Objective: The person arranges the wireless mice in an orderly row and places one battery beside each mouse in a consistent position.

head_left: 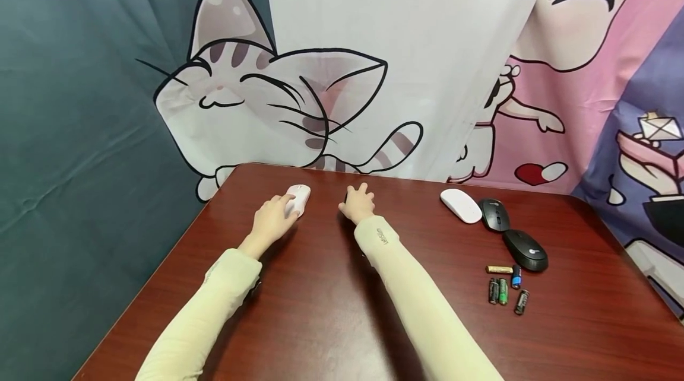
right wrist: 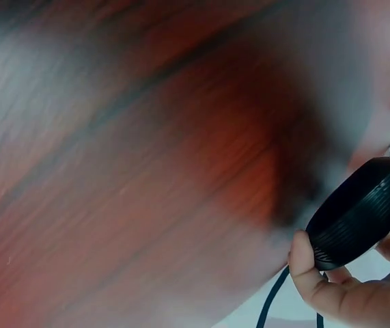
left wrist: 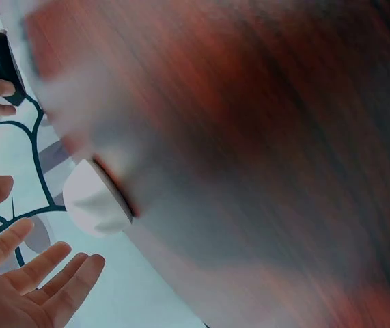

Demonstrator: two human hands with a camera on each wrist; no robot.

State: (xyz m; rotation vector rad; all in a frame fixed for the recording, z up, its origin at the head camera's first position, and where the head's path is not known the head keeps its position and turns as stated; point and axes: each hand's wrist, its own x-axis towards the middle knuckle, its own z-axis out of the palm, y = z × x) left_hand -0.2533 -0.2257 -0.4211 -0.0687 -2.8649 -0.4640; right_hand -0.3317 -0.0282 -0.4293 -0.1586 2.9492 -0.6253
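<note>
At the far left of the table a white computer mouse [head_left: 298, 197] lies beside my left hand [head_left: 269, 221], whose fingers overlap it in the head view. In the left wrist view that hand has its fingers spread and relaxed, and the white mouse sits apart from the fingertips. My right hand [head_left: 357, 206] reaches toward the table's far edge. It grips a black mouse [right wrist: 362, 215] with ribbed sides, thumb on one side and fingers on the other. From the head view, the hand hides most of this black mouse.
To the right, another white mouse [head_left: 461, 205] lies beside a black mouse [head_left: 494, 215] and a larger black mouse [head_left: 526, 249]. Several loose batteries [head_left: 503, 291] lie nearer to me. A printed cat curtain [head_left: 240, 108] hangs behind the brown table [head_left: 320, 310].
</note>
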